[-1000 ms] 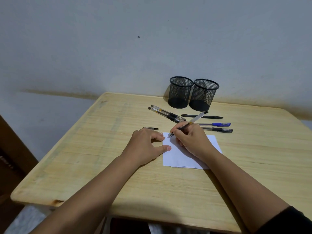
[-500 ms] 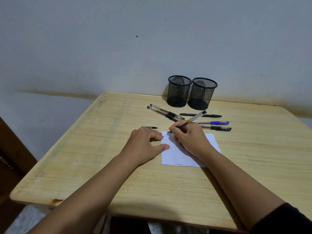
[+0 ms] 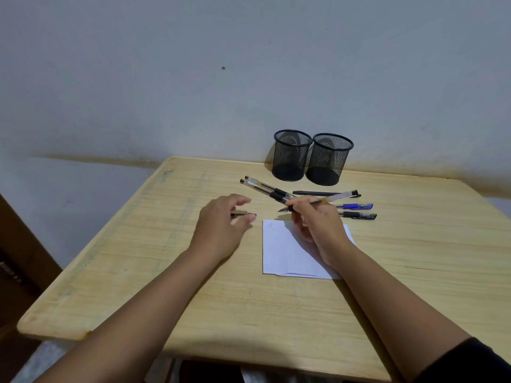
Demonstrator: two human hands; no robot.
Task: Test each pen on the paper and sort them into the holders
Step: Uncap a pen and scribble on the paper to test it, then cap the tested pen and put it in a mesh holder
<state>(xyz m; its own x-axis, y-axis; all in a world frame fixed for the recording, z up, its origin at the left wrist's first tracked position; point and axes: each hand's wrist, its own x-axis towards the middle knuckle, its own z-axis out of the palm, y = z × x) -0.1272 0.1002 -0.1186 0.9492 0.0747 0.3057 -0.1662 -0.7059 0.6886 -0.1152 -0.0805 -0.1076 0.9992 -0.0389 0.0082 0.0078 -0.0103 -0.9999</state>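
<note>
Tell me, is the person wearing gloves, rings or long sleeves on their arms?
No gloves, rings or watch show. The left hand and its forearm are bare all the way to the picture's edge. The right hand and forearm are bare too, but a dark black sleeve, pushed up near the elbow, shows at the bottom right corner. No markings are visible on it.

Plain room: wooden table (image 3: 166, 272) against bare wall (image 3: 193, 78).
</note>
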